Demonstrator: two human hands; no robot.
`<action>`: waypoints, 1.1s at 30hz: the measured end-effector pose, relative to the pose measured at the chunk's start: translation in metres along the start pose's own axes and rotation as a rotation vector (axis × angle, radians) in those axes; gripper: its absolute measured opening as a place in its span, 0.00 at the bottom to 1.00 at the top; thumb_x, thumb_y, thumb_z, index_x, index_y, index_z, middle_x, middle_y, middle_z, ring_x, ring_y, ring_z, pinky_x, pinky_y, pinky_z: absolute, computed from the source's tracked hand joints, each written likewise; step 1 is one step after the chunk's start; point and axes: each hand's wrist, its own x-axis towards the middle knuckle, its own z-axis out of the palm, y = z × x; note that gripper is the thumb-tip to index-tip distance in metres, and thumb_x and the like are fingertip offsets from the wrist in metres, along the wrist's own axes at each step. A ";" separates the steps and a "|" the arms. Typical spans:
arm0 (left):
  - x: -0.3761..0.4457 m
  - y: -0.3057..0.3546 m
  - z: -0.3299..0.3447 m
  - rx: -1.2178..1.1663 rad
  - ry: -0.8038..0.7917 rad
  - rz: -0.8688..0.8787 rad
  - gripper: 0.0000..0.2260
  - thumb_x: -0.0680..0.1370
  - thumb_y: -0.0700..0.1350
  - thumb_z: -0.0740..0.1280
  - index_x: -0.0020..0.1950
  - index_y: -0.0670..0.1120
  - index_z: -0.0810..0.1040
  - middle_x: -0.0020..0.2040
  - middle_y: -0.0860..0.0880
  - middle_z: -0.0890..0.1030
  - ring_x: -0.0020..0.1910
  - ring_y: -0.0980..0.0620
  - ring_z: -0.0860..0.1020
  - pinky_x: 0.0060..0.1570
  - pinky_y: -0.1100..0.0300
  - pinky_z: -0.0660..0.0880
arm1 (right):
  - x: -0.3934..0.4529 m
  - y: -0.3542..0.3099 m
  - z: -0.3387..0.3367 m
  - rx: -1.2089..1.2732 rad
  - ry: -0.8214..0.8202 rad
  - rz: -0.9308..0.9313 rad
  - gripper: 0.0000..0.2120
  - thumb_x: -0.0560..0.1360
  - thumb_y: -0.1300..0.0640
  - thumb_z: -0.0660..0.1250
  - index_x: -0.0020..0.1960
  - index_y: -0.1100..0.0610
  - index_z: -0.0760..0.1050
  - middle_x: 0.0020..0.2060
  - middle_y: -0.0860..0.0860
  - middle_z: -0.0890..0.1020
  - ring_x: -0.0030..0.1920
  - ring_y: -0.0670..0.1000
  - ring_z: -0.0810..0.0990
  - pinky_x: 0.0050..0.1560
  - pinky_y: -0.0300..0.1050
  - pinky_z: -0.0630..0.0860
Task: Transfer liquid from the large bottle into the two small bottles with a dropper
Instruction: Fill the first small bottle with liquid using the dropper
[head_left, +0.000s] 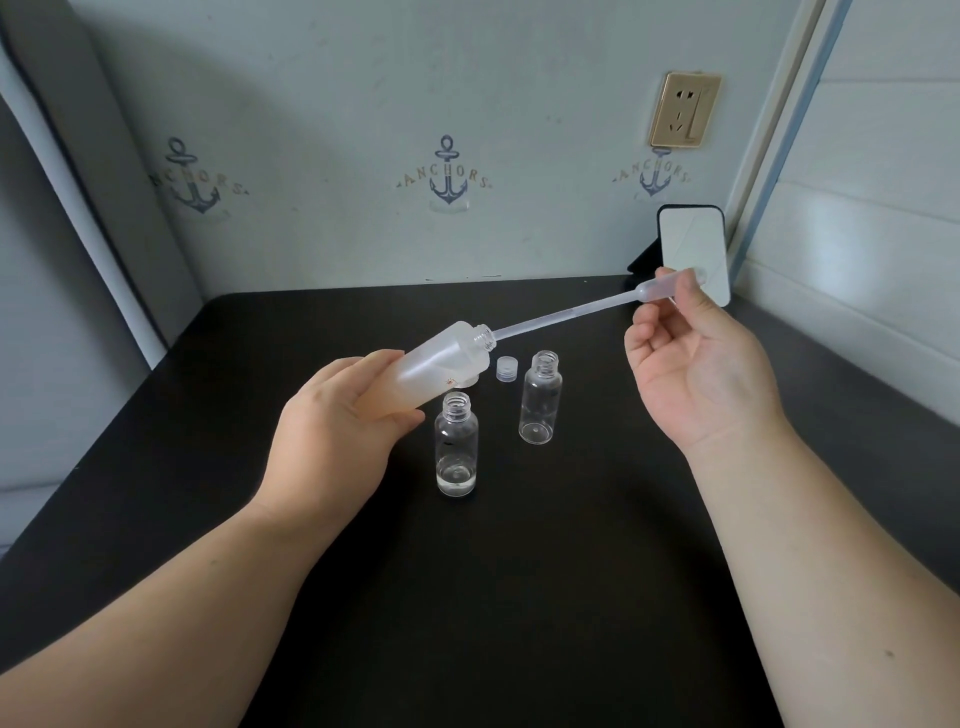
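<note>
Head view: left hand (332, 421) grips the tilted large bottle (441, 364), right hand (691, 364) pinches the dropper (571, 312) bulb; more tilt could spill liquid onto the table (571, 571).

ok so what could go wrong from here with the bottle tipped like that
1. The large bottle is held tilted, uncapped mouth sideways, in the left hand; liquid could spill onto the table.
2. The dropper, pinched at its bulb by the right hand, could drip on its way out.
3. Both small bottles stand open and could be knocked over.
</note>
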 end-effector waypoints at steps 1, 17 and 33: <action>0.000 0.000 0.000 -0.013 0.002 -0.008 0.21 0.73 0.49 0.76 0.65 0.61 0.78 0.53 0.66 0.77 0.52 0.67 0.72 0.48 0.73 0.65 | 0.000 -0.001 0.000 0.017 0.019 0.001 0.12 0.72 0.56 0.73 0.52 0.61 0.80 0.39 0.51 0.83 0.36 0.47 0.80 0.39 0.38 0.77; 0.002 0.002 -0.002 -0.225 0.020 -0.201 0.17 0.75 0.52 0.75 0.60 0.63 0.75 0.45 0.70 0.79 0.45 0.70 0.78 0.42 0.69 0.69 | 0.003 -0.005 -0.002 0.088 0.137 0.002 0.06 0.79 0.61 0.70 0.47 0.62 0.83 0.36 0.52 0.82 0.34 0.48 0.78 0.36 0.39 0.75; 0.002 0.007 -0.002 -0.284 0.002 -0.270 0.25 0.74 0.55 0.75 0.69 0.56 0.72 0.58 0.63 0.78 0.53 0.62 0.78 0.43 0.69 0.70 | 0.004 -0.001 -0.001 -0.029 0.045 -0.006 0.06 0.79 0.60 0.68 0.49 0.61 0.82 0.35 0.52 0.82 0.34 0.47 0.77 0.36 0.39 0.75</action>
